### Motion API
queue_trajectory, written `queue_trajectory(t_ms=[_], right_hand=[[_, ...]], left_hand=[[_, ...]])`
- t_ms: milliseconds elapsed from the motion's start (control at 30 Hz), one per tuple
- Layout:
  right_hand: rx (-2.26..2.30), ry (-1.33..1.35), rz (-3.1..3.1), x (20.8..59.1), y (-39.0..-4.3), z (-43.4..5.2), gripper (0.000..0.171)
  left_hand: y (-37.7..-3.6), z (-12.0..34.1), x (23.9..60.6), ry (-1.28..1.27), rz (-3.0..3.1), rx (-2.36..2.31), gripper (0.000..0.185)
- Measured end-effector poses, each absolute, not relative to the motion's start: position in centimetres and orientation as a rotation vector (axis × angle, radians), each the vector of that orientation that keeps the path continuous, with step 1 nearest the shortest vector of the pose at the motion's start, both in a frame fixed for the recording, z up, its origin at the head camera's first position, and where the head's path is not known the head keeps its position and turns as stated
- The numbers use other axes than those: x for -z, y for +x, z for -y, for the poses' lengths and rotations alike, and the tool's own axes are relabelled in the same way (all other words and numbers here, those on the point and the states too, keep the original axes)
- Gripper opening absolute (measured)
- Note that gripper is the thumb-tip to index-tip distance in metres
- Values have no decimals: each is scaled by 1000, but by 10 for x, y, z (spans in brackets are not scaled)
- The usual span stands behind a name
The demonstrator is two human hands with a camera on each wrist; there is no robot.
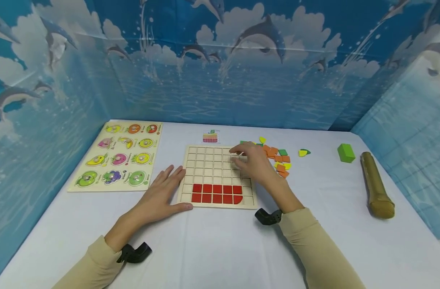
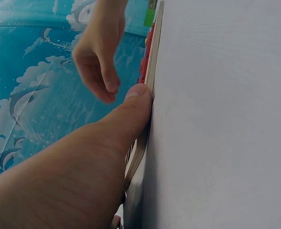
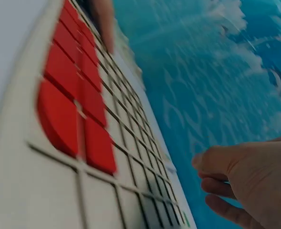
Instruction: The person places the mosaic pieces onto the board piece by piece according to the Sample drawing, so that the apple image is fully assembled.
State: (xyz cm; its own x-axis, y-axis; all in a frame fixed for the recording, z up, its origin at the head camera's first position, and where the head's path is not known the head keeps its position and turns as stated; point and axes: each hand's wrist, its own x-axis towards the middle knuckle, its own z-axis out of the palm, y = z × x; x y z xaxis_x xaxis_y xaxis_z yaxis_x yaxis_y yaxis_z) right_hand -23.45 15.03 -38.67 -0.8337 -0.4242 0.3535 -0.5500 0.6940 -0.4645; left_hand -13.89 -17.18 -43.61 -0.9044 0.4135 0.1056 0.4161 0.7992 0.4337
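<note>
A wooden grid board [image 1: 209, 172] lies flat on the white table. Two rows of red tiles [image 1: 217, 188] fill slots near its front edge, and the front row's right-end tile [image 3: 59, 117] has a rounded corner. My left hand [image 1: 161, 197] rests at the board's left side with fingers extended, its thumb [image 2: 139, 95] at the front-left corner. Above the board's back right hovers my right hand [image 1: 256, 163], fingers loosely bent. Nothing shows between its thumb and fingers in the right wrist view.
Orange tiles [image 1: 272, 151], with green and yellow ones, lie scattered right of the board. A small picture card [image 1: 210, 137] is behind it. At left lies a fruit puzzle board [image 1: 109, 168]. A green block [image 1: 346, 153] and a gold microphone-shaped object [image 1: 375, 184] occupy the far right.
</note>
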Motion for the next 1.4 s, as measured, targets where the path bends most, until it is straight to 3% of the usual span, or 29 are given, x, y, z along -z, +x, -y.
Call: queue_trajectory(t_ms=[467,1067,1400], right_hand=[[-820,426,2774,408,-270,-201,25],[-969,359,2710,417,-272,-208,30],[-1162,476,2688,406,-257,-176,20]], left_hand=[[-139,172,435,-689,2968,709,111],[-140,172,434,-671,2994,711,111],[-140,172,435,-684,2984,706,112]])
